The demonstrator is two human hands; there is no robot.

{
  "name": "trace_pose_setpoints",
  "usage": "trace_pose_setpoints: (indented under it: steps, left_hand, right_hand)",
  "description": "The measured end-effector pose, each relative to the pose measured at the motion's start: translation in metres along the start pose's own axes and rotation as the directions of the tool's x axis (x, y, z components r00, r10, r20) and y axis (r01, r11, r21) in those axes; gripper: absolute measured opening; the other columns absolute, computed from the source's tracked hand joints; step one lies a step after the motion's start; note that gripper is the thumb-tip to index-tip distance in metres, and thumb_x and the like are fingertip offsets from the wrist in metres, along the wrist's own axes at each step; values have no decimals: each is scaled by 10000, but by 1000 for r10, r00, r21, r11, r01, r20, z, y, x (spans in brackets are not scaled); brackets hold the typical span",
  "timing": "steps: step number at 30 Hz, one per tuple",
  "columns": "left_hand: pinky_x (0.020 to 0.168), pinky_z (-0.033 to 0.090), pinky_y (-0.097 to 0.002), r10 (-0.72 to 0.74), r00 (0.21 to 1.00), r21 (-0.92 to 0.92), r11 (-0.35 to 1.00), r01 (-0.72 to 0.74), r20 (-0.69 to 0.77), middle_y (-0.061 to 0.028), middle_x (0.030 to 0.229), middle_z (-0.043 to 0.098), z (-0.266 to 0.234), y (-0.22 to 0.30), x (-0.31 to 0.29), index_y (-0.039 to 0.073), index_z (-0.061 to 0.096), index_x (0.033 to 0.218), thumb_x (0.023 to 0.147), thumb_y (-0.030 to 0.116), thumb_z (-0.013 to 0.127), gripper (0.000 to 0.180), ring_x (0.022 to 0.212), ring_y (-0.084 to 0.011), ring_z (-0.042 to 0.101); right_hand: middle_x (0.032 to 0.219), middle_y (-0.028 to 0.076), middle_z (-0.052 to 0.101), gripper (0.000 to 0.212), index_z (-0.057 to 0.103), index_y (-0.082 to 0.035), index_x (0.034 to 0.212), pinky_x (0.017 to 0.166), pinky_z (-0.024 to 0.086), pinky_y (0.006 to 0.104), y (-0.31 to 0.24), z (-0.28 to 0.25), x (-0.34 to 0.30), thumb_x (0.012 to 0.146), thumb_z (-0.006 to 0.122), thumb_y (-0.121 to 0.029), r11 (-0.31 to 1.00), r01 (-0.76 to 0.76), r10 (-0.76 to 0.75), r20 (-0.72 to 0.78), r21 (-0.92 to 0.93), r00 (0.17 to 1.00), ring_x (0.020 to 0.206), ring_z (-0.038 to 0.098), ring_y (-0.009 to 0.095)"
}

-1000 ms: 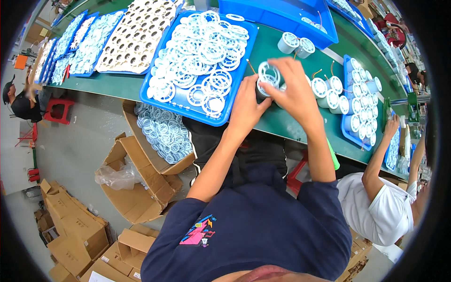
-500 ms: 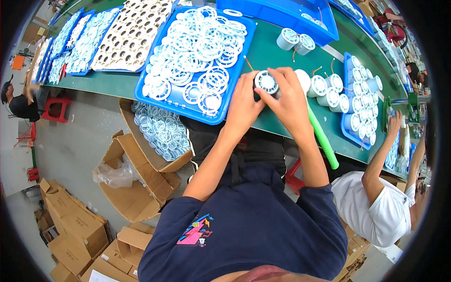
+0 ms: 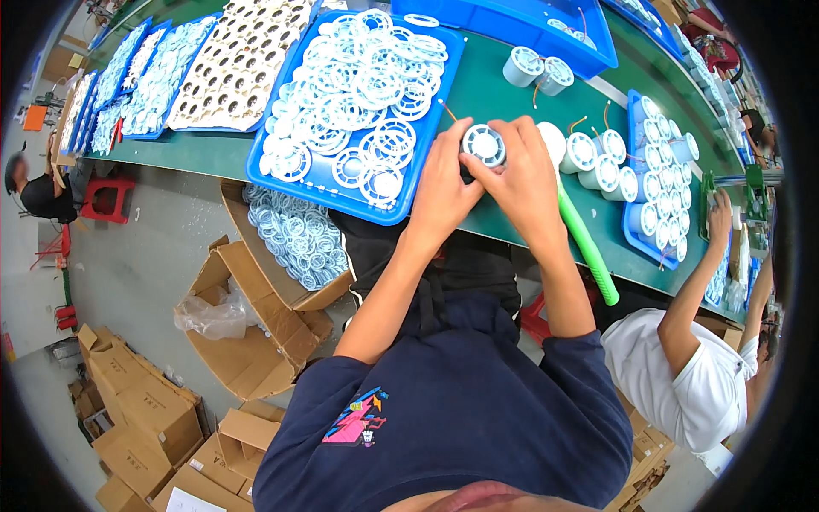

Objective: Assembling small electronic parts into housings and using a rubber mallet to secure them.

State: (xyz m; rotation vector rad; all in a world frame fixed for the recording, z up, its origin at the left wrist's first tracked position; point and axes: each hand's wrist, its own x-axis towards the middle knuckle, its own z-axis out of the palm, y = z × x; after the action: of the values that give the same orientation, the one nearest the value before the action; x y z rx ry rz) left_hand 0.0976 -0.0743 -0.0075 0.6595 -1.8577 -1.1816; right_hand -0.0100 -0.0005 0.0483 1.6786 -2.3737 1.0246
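Between my two hands is a short cylinder with a white slotted end cap (image 3: pixel 484 145), its cap facing up, just above the green table. My left hand (image 3: pixel 445 183) is closed around its left side. My right hand (image 3: pixel 527 175) wraps the far and right sides, with the thumb at the cap's near edge. A thin orange-brown wire (image 3: pixel 447 109) sticks out beside my left fingers. Right of my right hand lies a mallet with a green handle (image 3: pixel 587 247) and a white round head (image 3: pixel 553 143). Several capped white cylinders with wires (image 3: pixel 606 173) stand beyond it.
Left of my hands, a blue tray (image 3: pixel 320 194) holds loose white slotted rings. Another blue tray (image 3: pixel 633 224) of capped cylinders is at right, near a co-worker's arm (image 3: pixel 695 294). A deep blue bin (image 3: pixel 503 19) stands at the back. Open cardboard boxes (image 3: pixel 247 341) sit below the table.
The view has shifted very slightly. Both hands keep their grip on the capped cylinder in nearly the same place. At right, the co-worker's raised hand has moved a little.
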Motion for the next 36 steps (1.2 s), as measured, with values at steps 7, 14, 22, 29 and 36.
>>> trace_pose_setpoints:
  steps: [7, 14, 22, 29, 36]
  left_hand:
    - [1002, 487, -454, -12, 997, 16, 1000, 11, 76, -235, 1266, 614, -2, -2, 2, 1, 535, 1376, 840, 180, 830, 638, 1176, -421, 598]
    - [1013, 482, -432, 0, 997, 18, 1000, -2, 83, -231, 1269, 613, -5, 4, 2, -14, 542, 1365, 853, 231, 843, 642, 1186, -395, 606]
    - [993, 491, -440, -70, 990, 15, 997, 69, 122, -231, 1279, 628, -18, 17, -18, -20, 534, 1396, 877, 188, 814, 626, 1169, -395, 619]
    - [1016, 486, -441, 40, 993, 129, 990, -54, 108, -241, 1295, 618, -15, 9, -26, -11, 478, 1471, 916, 226, 799, 683, 1187, -399, 615]
    - [1012, 491, -452, 131, 987, 174, 974, -146, 92, -241, 1278, 618, -14, 8, -24, -3, 443, 1489, 867, 203, 839, 766, 1190, -411, 610]
  right_hand:
    - [1178, 183, 590, 457, 656, 19, 1174, 915, 506, 449, 1, -7, -2, 806, 841, -180, 997, 64, -63, -24, 36, 998, 1079, 597, 372]
    - [1241, 187, 589, 439, 608, 14, 1277, 994, 476, 457, 38, -35, -75, 887, 760, -118, 947, -313, 297, -168, -74, 940, 1177, 577, 382]
    - [966, 200, 689, 301, 632, 17, 1205, 740, 506, 441, 27, -53, -76, 979, 702, -168, 917, -398, 395, -88, -14, 914, 851, 667, 385]
    - [761, -11, 545, 266, 590, -9, 1004, 501, 363, 226, 11, -84, -78, 1113, 517, -241, 812, -506, 447, 247, 292, 860, 583, 460, 55]
    - [767, 61, 614, 224, 621, 15, 969, 561, 451, 304, 13, -85, -101, 1036, 628, -199, 949, -307, 289, 187, 73, 939, 597, 549, 148]
